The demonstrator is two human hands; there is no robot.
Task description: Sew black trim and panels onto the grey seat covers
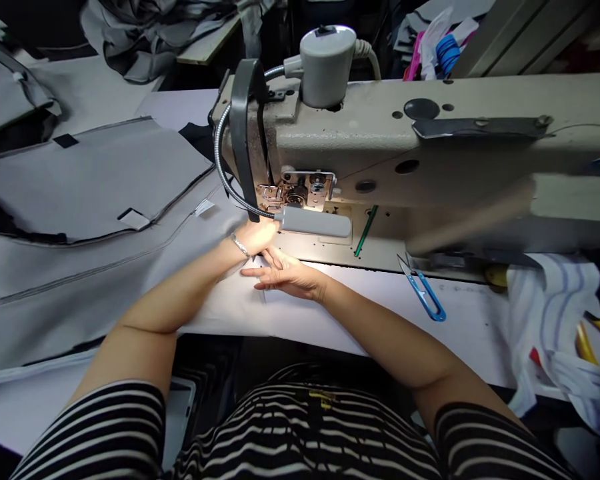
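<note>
My left hand (261, 235), with a silver bracelet at its wrist, lies by the needle area of a sewing machine (400, 140). The lamp head and a dark strap cover its fingers, so their pose is hidden. Just below and to the right, my right hand (291, 275) is open, palm turned partly sideways, its fingers stretched toward my left wrist. Nothing shows in that hand. Light grey fabric (190, 267) with dark edging and seams spreads from the machine to the left, under my left forearm.
A small lamp (315, 221) on a flexible metal neck lights the needle area. Blue thread snips (424, 290) lie right of my right hand, and a green stick (366, 231) rests on the machine bed. Striped cloth (553, 313) and yellow-handled scissors (587, 343) are far right.
</note>
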